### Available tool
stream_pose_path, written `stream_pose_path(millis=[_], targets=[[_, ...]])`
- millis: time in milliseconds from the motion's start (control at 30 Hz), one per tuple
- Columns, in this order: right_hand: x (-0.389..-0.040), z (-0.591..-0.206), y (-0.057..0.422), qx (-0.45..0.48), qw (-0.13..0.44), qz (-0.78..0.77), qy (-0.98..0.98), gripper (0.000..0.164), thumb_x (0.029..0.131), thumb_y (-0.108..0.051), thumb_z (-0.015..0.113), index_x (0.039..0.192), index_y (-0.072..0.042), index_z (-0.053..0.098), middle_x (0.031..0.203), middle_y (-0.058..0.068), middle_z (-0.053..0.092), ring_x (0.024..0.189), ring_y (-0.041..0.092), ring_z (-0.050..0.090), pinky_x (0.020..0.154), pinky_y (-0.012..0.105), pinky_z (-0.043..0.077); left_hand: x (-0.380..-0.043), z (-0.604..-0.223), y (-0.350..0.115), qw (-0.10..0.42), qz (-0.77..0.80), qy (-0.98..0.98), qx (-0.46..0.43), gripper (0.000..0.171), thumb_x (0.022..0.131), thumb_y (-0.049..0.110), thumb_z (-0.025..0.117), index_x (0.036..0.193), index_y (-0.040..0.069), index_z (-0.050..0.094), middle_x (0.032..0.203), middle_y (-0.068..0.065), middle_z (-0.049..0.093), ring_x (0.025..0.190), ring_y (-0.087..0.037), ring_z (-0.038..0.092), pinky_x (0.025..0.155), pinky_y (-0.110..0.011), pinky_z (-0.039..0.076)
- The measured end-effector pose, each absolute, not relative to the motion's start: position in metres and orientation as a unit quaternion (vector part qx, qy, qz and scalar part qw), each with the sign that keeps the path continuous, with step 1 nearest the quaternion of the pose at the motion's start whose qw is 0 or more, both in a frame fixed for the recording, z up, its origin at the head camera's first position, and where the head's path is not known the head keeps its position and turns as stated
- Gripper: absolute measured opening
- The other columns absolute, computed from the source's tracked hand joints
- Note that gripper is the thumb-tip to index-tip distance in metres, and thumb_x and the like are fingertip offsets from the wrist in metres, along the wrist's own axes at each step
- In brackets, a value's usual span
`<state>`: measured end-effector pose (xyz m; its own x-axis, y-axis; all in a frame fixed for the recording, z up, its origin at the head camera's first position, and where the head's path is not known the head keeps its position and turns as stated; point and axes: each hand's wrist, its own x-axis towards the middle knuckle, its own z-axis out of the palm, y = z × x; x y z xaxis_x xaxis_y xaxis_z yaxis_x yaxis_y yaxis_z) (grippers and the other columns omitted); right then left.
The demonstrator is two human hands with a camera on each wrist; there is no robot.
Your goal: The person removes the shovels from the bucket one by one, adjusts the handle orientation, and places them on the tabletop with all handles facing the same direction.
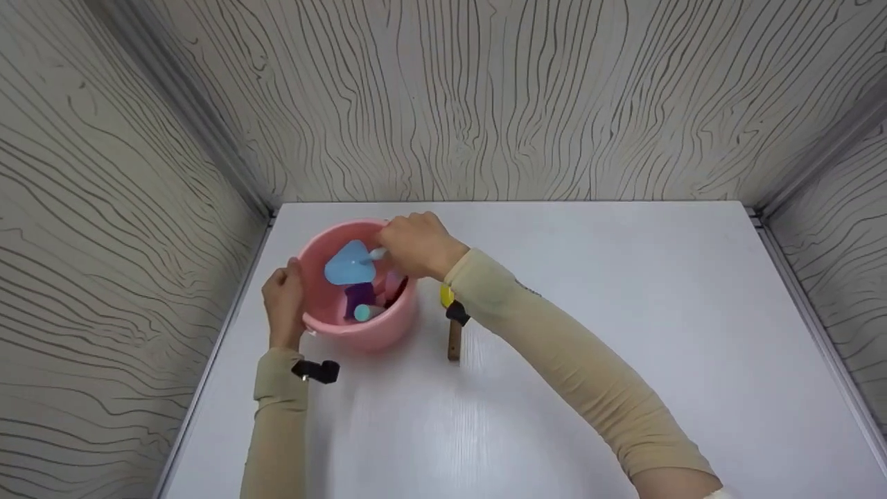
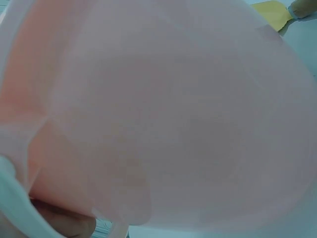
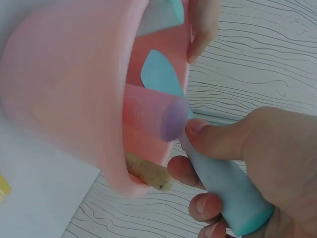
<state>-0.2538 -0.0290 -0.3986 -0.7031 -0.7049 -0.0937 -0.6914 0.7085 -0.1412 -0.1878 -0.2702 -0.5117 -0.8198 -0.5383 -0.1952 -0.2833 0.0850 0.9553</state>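
Note:
A pink bucket [image 1: 374, 339] stands tilted at the left of the white table. My left hand [image 1: 283, 305] grips its rim from the left side; in the left wrist view the bucket wall [image 2: 173, 119] fills most of the picture. My right hand [image 1: 419, 244], over the bucket's right rim, holds a small shovel by its whitish, teal-ended handle [image 3: 223, 183]. Its blue blade [image 1: 351, 265] is inside the bucket. Beside it lie a purple piece [image 1: 358, 298], a teal-ended handle [image 1: 367, 313], a pink handle with a purple end [image 3: 158, 114] and a wooden handle [image 3: 148, 171].
Right of the bucket, on the table, lies a yellow-bladed tool [image 1: 446, 296] with a wooden handle [image 1: 454, 341], partly covered by my right wrist strap in the head view. Wood-patterned panels [image 1: 457, 104] enclose the table at the back and both sides.

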Motion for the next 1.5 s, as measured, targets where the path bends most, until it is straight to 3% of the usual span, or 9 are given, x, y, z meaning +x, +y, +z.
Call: stream_pose_path(millis=[233, 433, 567, 900, 1233, 1500], targets=[[-0.255, -0.394, -0.004, -0.364, 0.062, -0.097, 0.924, 0.036, 0.109, -0.029, 0.063, 0.143, -0.016, 0.064, 0.127, 0.006, 0.073, 0.098, 0.026, 0.067, 0.093, 0.043, 0.059, -0.188, -0.511, -0.270, 0.094, -0.620, -0.727, 0.280, 0.046, 0.113, 0.048, 0.045, 0.096, 0.006, 0.054, 0.090, -0.006, 0.055, 0.087, -0.023, 0.055, 0.073, -0.033, 0.050], [-0.254, -0.401, 0.030, -0.351, 0.036, -0.155, 0.923, 0.025, 0.113, -0.025, 0.055, 0.130, -0.007, 0.059, 0.108, 0.007, 0.068, 0.081, 0.024, 0.059, 0.074, 0.038, 0.054, -0.189, -0.509, -0.269, 0.101, -0.606, -0.738, 0.279, 0.045, 0.113, 0.048, 0.045, 0.094, 0.007, 0.053, 0.086, -0.002, 0.052, 0.083, -0.018, 0.051, 0.073, -0.031, 0.046], [-0.254, -0.413, 0.051, -0.326, 0.038, -0.219, 0.919, 0.026, 0.113, -0.025, 0.053, 0.131, -0.006, 0.058, 0.101, 0.007, 0.065, 0.077, 0.021, 0.055, 0.069, 0.033, 0.047, -0.189, -0.508, -0.270, 0.093, -0.606, -0.739, 0.279, 0.047, 0.113, 0.049, 0.044, 0.100, 0.005, 0.056, 0.091, -0.005, 0.054, 0.084, -0.018, 0.051, 0.073, -0.030, 0.046], [-0.246, -0.452, 0.089, -0.263, 0.038, -0.304, 0.915, 0.028, 0.112, -0.027, 0.059, 0.128, -0.005, 0.066, 0.099, 0.007, 0.067, 0.080, 0.020, 0.056, 0.072, 0.034, 0.048, -0.185, -0.514, -0.273, 0.116, -0.592, -0.748, 0.276, 0.047, 0.112, 0.049, 0.046, 0.092, 0.007, 0.054, 0.080, 0.001, 0.049, 0.077, -0.016, 0.049, 0.068, -0.031, 0.044], [-0.232, -0.477, 0.109, -0.224, 0.036, -0.356, 0.907, 0.026, 0.112, -0.021, 0.058, 0.128, -0.001, 0.064, 0.093, 0.007, 0.062, 0.073, 0.017, 0.052, 0.066, 0.031, 0.046, -0.183, -0.511, -0.271, 0.094, -0.601, -0.742, 0.282, 0.050, 0.113, 0.052, 0.042, 0.106, 0.005, 0.059, 0.094, -0.006, 0.055, 0.084, -0.018, 0.053, 0.076, -0.036, 0.051], [-0.213, -0.501, 0.115, -0.180, 0.037, -0.407, 0.895, 0.030, 0.113, -0.018, 0.054, 0.136, 0.001, 0.058, 0.105, 0.011, 0.065, 0.086, 0.020, 0.056, 0.076, 0.034, 0.051, -0.182, -0.510, -0.270, 0.094, -0.602, -0.743, 0.276, 0.051, 0.113, 0.053, 0.043, 0.107, 0.005, 0.059, 0.096, -0.007, 0.056, 0.086, -0.019, 0.054, 0.077, -0.037, 0.053]])
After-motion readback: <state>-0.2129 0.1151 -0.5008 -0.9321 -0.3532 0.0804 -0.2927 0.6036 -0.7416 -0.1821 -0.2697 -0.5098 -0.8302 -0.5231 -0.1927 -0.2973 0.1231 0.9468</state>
